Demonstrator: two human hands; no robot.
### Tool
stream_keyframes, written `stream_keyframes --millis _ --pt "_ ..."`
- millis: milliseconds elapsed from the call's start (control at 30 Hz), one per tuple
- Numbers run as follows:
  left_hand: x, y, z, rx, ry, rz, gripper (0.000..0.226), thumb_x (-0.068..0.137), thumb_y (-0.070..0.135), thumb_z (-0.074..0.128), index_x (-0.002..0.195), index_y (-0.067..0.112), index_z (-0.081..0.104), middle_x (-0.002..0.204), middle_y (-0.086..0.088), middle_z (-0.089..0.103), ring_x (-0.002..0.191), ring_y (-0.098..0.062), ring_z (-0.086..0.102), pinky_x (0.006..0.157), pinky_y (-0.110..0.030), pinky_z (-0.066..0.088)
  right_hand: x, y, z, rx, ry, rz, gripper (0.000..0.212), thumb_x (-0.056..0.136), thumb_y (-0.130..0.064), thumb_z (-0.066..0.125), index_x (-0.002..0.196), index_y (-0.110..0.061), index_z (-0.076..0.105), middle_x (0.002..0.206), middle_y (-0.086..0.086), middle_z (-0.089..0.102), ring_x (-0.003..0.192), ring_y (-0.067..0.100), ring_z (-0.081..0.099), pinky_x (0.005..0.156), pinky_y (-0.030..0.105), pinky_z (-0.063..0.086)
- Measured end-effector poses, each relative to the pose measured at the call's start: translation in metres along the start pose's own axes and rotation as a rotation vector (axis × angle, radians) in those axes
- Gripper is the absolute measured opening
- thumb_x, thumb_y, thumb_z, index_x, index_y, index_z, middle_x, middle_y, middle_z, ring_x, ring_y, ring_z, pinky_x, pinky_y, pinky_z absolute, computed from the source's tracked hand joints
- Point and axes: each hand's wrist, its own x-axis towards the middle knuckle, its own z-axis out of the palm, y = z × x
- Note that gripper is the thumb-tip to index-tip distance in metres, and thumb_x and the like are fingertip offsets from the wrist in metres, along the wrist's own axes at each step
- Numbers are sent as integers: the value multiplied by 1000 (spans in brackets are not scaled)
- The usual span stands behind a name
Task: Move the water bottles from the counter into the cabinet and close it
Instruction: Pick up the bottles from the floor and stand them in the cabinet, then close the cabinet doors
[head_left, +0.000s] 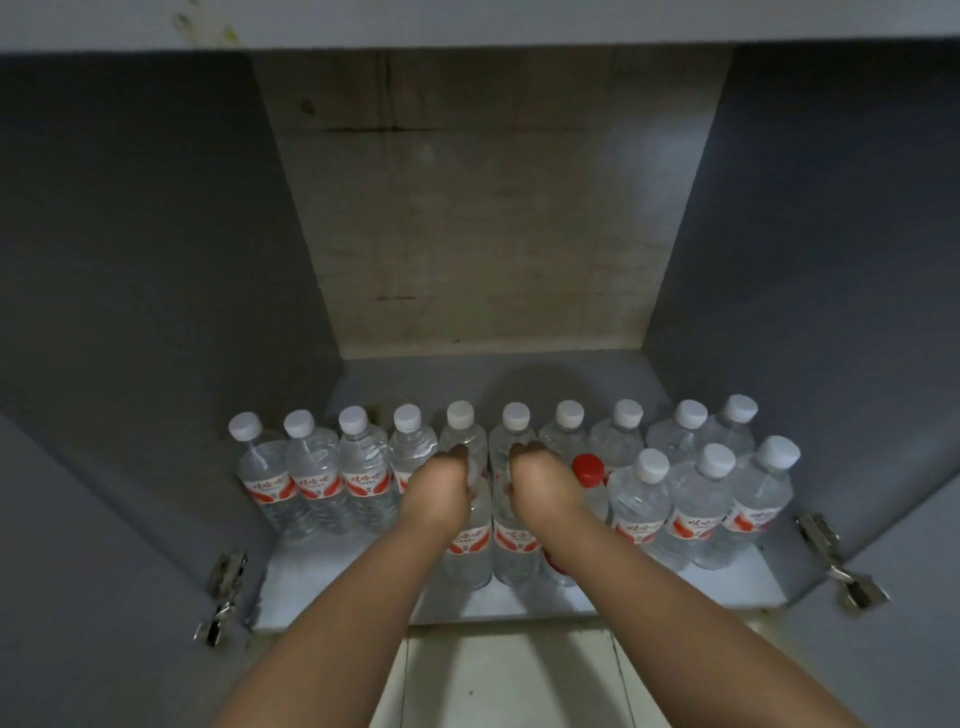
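Observation:
I look into an open grey cabinet (519, 597) with both doors swung wide. Several clear water bottles with white caps and red labels stand in a row (311, 467) across its floor. A second, nearer row (701, 499) stands at the right. My left hand (441, 488) is closed around the top of one bottle (470, 545) in the front middle. My right hand (540, 483) grips the top of the bottle beside it (514, 545). Both bottles stand upright on the cabinet floor. A red-capped bottle (588, 470) stands just right of my right hand.
The left door (104, 519) and right door (883, 597) hang open, each with a metal hinge (223, 592) near the front corners. The cabinet's back wall (488, 234) is bare concrete. Pale floor tiles (498, 675) lie below the cabinet's front edge.

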Motion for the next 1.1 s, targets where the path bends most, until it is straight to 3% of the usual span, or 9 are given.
stream_keyframes --millis 200,367,500,600,667,733,800,933,1100 --pt "1 -1 0 51 -53 -10 28 92 18 52 118 6 47 117 -15 61 108 -28 59 86 -32 45 -2 4 -2 -26 -41 -46 33 95 -1 39 127 3 45 132 22 49 118 35 53 98 38 44" --pt "-11 2 -7 84 -83 -14 58 93 20 50 145 11 25 139 -17 47 123 -31 51 100 -37 43 -16 10 -15 -55 -61 -143 51 91 5 37 141 2 26 144 24 33 127 37 42 98 44 43" --pt "-46 19 -30 233 -66 25 55 97 13 42 148 20 22 159 -5 17 146 -29 15 114 -38 27 -48 13 -47 -62 -28 -212 61 90 2 44 145 -1 19 149 21 27 137 34 29 107 41 38" --pt "-75 48 -58 279 -48 92 56 98 14 38 148 26 18 161 2 7 148 -27 -2 119 -40 16 -85 21 -84 -46 -6 -196 53 93 -7 41 144 -4 25 149 16 31 138 29 29 109 38 33" --pt "-97 74 -75 275 -81 104 53 100 18 34 149 25 14 161 3 4 148 -25 -7 121 -41 7 -117 31 -116 -60 55 -148 52 89 -11 52 138 -4 37 142 17 44 131 29 43 103 36 40" --pt "-120 102 -93 255 -113 114 51 102 24 30 150 24 13 161 3 3 148 -24 -9 121 -41 3 -152 47 -153 -45 131 -118 53 62 -5 79 112 3 64 111 22 68 100 32 68 76 34 58" --pt "-142 131 -114 225 -139 124 50 102 29 27 150 23 15 161 2 3 148 -24 -9 121 -41 3 -191 70 -190 -69 146 -38 48 42 -2 88 87 5 73 88 23 75 76 36 73 61 42 60" --pt "-184 201 -150 176 -166 211 50 101 38 25 149 27 16 161 2 6 148 -24 -8 121 -43 4 -275 121 -274 -81 209 148 39 59 1 81 95 10 69 100 31 70 93 48 67 81 64 49" --pt "-232 292 -166 97 -138 284 49 100 41 28 147 28 23 160 4 13 149 -24 -4 120 -43 7 -374 199 -359 -179 357 276 39 71 -11 65 105 8 66 118 32 63 113 55 53 91 71 36"
